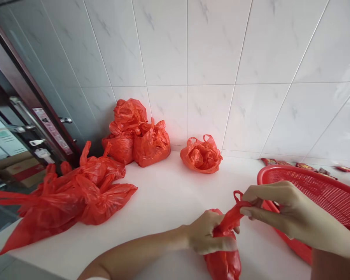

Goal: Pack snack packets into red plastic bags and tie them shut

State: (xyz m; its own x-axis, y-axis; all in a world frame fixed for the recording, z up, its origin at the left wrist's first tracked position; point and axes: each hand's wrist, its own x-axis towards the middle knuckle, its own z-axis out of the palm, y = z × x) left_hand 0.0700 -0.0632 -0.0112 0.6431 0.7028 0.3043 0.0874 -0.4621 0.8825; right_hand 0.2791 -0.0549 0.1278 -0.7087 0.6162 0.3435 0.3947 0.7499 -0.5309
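Observation:
A filled red plastic bag [223,260] rests on the white counter in front of me, its neck twisted and drawn upward to the right. My left hand [207,235] is wrapped round the bag just below the neck. Higher up, my right hand [271,208] pinches the gathered top between thumb and fingers, and a small handle loop sticks out above that grip. What the bag contains is hidden by the plastic. Right beside my right hand, and partly behind it, stands a red mesh basket [312,182].
Filled red bags [151,144] are piled in the back corner, with several tied red bags [96,190] at the counter's left edge. One loosely bunched red bag [201,155] sits near the tiled wall. Small packets [305,166] lie behind the basket. A door [46,97] is at left.

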